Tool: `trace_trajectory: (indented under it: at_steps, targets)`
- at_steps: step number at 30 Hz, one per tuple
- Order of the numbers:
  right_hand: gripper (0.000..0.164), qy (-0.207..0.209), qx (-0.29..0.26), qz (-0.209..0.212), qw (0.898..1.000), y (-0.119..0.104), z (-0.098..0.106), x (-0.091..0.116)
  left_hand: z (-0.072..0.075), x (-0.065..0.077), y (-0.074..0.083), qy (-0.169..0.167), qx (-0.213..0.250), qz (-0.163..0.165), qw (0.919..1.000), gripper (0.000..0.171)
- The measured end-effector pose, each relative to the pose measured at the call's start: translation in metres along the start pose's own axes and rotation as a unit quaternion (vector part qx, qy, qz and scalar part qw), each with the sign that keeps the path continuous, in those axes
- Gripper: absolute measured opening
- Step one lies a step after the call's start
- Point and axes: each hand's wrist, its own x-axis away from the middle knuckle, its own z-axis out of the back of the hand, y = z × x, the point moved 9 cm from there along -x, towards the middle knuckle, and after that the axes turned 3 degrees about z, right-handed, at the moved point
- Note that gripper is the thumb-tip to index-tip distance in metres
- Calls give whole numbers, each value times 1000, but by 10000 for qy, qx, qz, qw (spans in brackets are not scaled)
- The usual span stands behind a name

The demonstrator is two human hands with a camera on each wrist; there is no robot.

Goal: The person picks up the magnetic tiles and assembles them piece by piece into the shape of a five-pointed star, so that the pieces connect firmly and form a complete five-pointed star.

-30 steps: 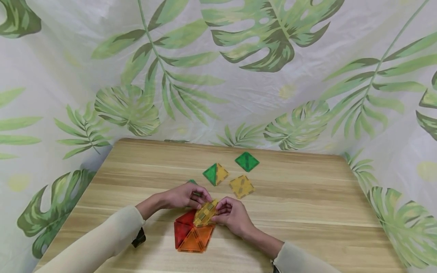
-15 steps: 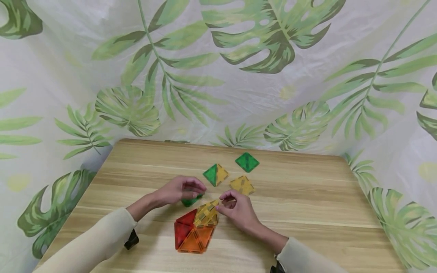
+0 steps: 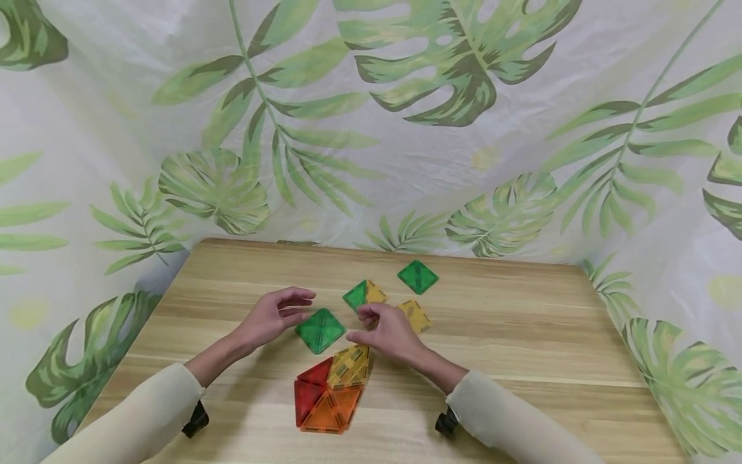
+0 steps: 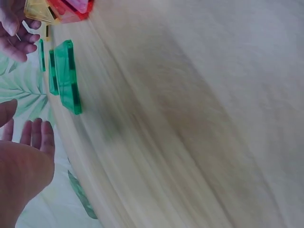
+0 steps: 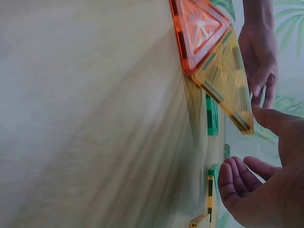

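Observation:
My left hand [image 3: 272,318] hovers just left of a green diamond [image 3: 321,330] made of two triangular magnetic tiles, its fingers loosely bent and holding nothing. Above the yellow tiles [image 3: 350,367] is my right hand [image 3: 387,330], thumb and fingers apart with nothing between them; in the right wrist view the yellow tile [image 5: 228,80] rises at a slant near the thumb. Those yellow tiles join red tiles [image 3: 311,391] and orange tiles [image 3: 333,409] in one cluster. From the left wrist view, the green tiles [image 4: 68,78] lie beyond the fingers of my left hand [image 4: 28,156].
Farther back lie a green-and-yellow diamond [image 3: 356,295], a yellow square of tiles [image 3: 415,316] partly behind my right hand, and another green diamond [image 3: 418,277]. The wooden table [image 3: 522,348] ends at a leaf-patterned cloth [image 3: 324,129].
Both hands have let go of the yellow tiles, which stay on the cluster. My left hand has moved left and back, uncovering the green diamond; my right hand has shifted slightly back.

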Motion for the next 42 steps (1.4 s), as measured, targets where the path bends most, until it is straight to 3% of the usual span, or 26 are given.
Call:
trace_trajectory:
  at_steps: [7,17,22,30,42]
  targets:
    - [64,-348,147,-176,9991,4,-14,-21,8,16,-9,153,-514,301,9981,47]
    - [64,-422,393,-94,9983,0,-29,-37,7,28,-17,456,-1037,656,9914,46]
    - [61,-403,811,-55,9959,-2,-33,-41,1,27,-16,428,-992,773,9911,47]
    - [53,-458,1051,-38,9934,-1,-38,-45,-5,24,-18,400,-964,951,9900,43]
    - [47,-444,869,111,9952,-3,-38,-47,-8,15,-26,179,-121,1298,9913,40]
